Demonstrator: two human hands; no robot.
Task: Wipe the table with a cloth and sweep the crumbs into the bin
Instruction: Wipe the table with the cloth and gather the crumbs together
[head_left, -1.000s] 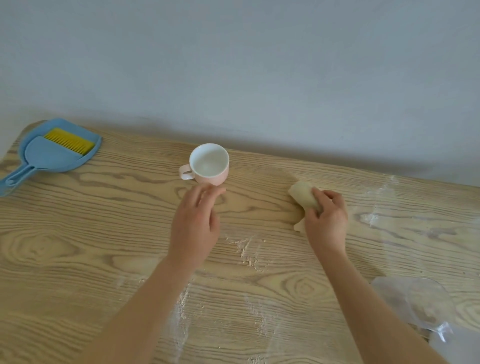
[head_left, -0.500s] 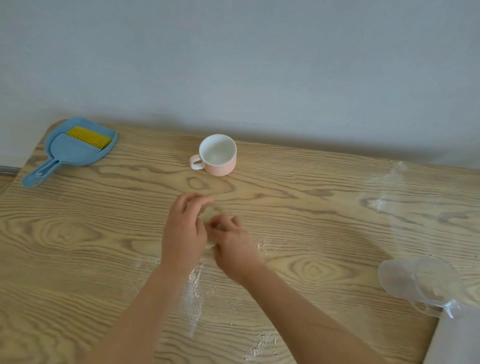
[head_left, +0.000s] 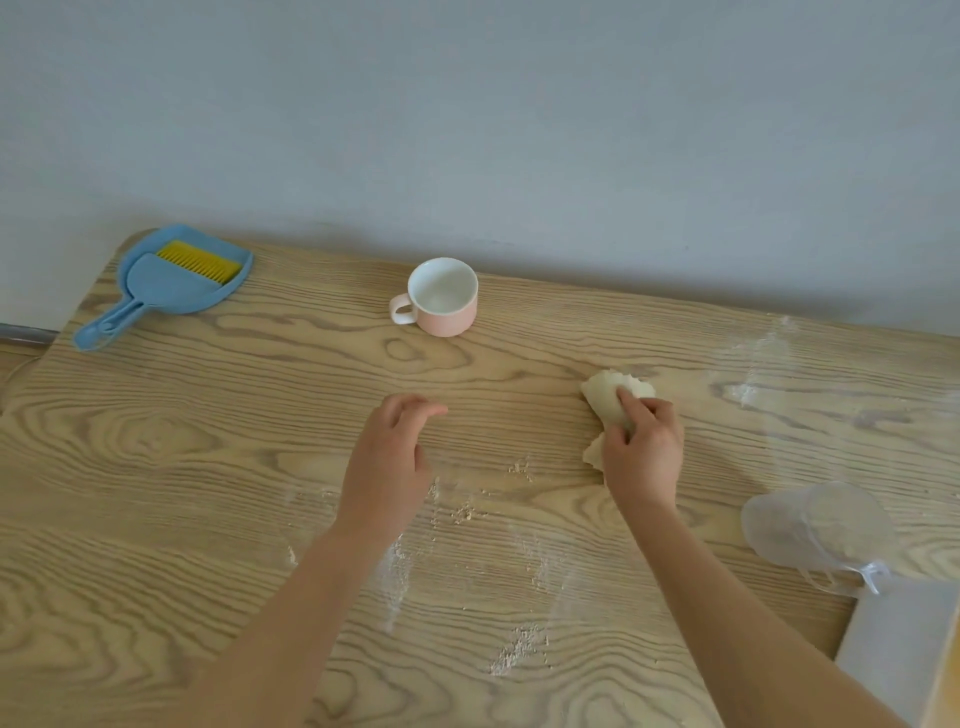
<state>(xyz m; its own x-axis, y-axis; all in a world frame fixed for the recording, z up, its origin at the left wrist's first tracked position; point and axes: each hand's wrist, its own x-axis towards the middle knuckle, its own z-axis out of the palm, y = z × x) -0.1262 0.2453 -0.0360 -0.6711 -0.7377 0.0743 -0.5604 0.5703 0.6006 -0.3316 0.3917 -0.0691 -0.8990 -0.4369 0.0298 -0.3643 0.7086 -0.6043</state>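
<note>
The light is soft and even, like daylight, and the picture is bright enough to see well. No strong glare shows anywhere. The gray wall (head_left: 519, 114) looks a little darker low down, where a faint shadow runs along the back of the tabletop (head_left: 156, 441). The pink cup (head_left: 442, 297) throws only a weak shadow, and so do the arms. The wood lines look sharp in the middle. The picture bends at the sides, so the far edge of the tabletop slants and curves. The clear cup (head_left: 815, 530) at the right looks hazy and hard to make out. The fingertips of the left hand (head_left: 387, 467) look a bit blurry.
</note>
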